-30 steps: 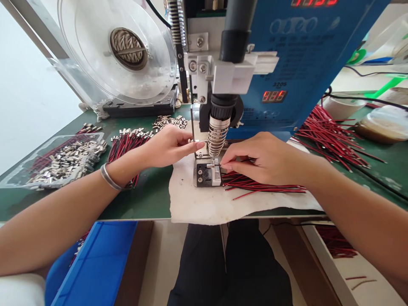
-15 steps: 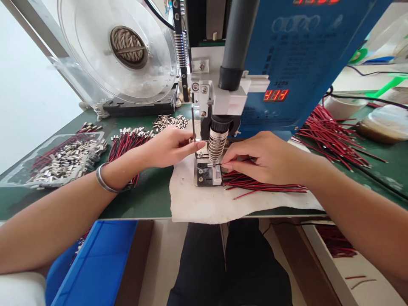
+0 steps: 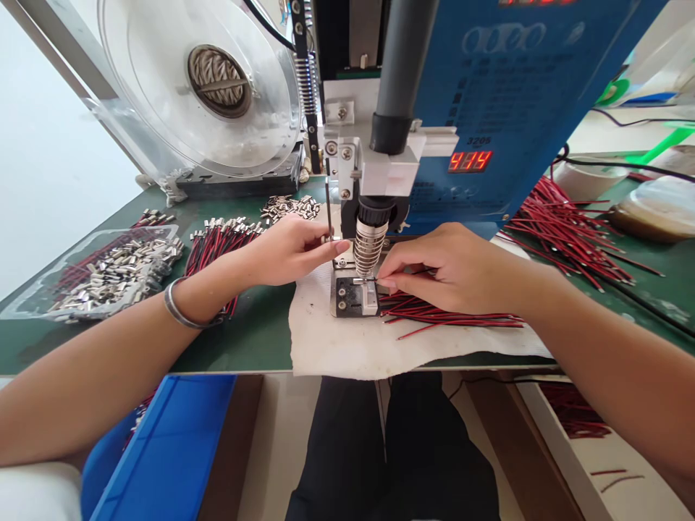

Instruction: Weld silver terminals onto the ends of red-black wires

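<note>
My right hand (image 3: pixel 445 271) pinches a red and black wire and holds its end on the small metal fixture (image 3: pixel 354 295) under the machine's finned tip (image 3: pixel 368 246). My left hand (image 3: pixel 287 250) rests just left of that tip, fingers curled, with thumb and forefinger pressed against the fixture's left side; whether they hold anything is hidden. A bundle of red and black wires (image 3: pixel 450 315) lies on the white cloth (image 3: pixel 347 347) below my right hand.
A blue machine (image 3: pixel 504 94) with a red number display stands behind the fixture. A clear reel (image 3: pixel 200 87) sits at the back left. Finished wires with metal ends (image 3: pixel 217 239), a clear tray of metal terminals (image 3: pixel 103 271), another wire pile (image 3: pixel 565 231) and a blue bin (image 3: pixel 163 449) surround the spot.
The machine head has risen from its lower position over the fixture. The red display changed its number. Both hands have stayed in place.
</note>
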{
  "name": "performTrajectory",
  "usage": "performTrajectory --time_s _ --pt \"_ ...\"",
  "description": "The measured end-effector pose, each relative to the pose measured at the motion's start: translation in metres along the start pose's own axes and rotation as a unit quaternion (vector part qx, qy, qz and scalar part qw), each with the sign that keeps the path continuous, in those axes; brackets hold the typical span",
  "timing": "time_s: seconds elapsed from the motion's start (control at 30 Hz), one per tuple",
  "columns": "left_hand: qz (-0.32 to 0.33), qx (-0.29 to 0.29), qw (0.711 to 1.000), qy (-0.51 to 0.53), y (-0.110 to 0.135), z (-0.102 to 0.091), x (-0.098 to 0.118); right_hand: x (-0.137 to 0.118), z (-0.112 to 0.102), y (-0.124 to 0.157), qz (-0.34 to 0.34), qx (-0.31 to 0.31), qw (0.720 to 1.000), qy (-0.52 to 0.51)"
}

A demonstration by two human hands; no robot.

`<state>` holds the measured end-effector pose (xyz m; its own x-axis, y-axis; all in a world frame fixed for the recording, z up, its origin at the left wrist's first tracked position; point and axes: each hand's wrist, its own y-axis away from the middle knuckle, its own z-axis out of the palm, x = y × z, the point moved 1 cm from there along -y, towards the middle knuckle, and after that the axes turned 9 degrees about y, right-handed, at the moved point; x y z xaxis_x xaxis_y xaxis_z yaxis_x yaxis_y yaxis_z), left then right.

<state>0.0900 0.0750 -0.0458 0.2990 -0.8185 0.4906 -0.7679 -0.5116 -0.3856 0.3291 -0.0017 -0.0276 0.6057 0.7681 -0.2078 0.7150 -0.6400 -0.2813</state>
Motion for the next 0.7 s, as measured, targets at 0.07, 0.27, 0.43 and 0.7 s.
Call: performTrajectory --time_s 0.07,0.27,0.43,0.7 --pt "-0.001 0.002 1.0 -0.002 0.0001 0.0001 -0.0002 -0.0001 -0.0005 -0.0004 0.004 -0.007 1.0 0.002" --pt "-0.005 -0.003 1.0 0.008 0.0 -0.0001 0.0017 0.0006 -0.0006 -0.0003 0.005 -0.02 1.0 0.002" --pt "0.001 -0.001 1.0 0.012 0.0002 -0.0006 0.0029 0.0006 -0.0002 0.0001 0.006 -0.024 1.0 0.005" --pt "0.02 0.006 1.0 0.009 -0.0008 -0.0005 0.0014 -0.0005 -0.0005 -0.0002 0.009 -0.019 1.0 0.013"
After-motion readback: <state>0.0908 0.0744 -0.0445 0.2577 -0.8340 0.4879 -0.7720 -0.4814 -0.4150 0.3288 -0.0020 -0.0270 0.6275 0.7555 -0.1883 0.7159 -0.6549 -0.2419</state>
